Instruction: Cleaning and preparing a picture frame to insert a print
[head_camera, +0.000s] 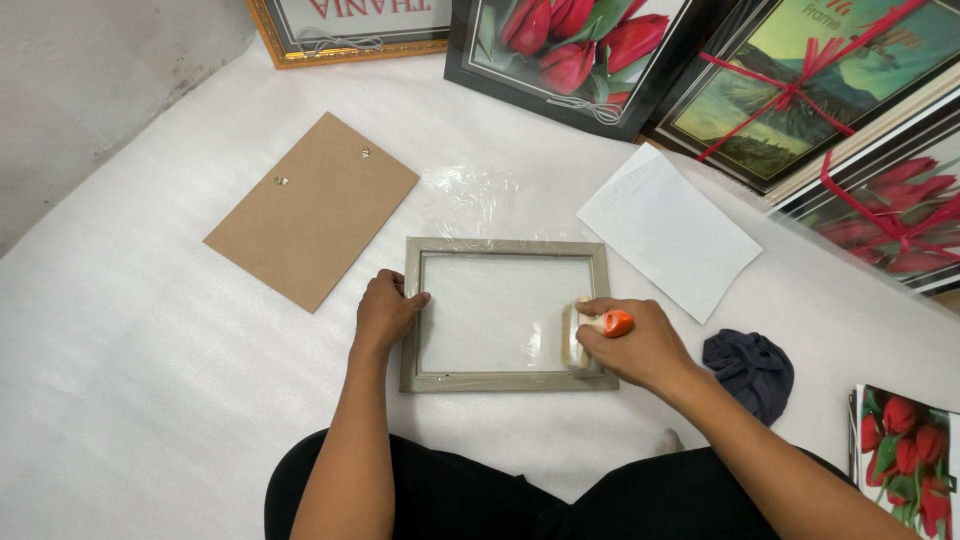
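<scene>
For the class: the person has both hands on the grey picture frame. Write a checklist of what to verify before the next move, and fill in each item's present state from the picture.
1. Left hand steadies the grey frame at its left edge: ok.
2. Right hand grips the orange-tipped tool at the frame's right edge: ok.
3. Frame lies flat on the white sheet: ok.
4. Clear wrap fully off the frame: not ok, film still shows along its edges.
5. Brown backing board and white paper lie apart from the frame, within view: ok.
6. Whether the tool's tip is exposed: cannot tell.
</scene>
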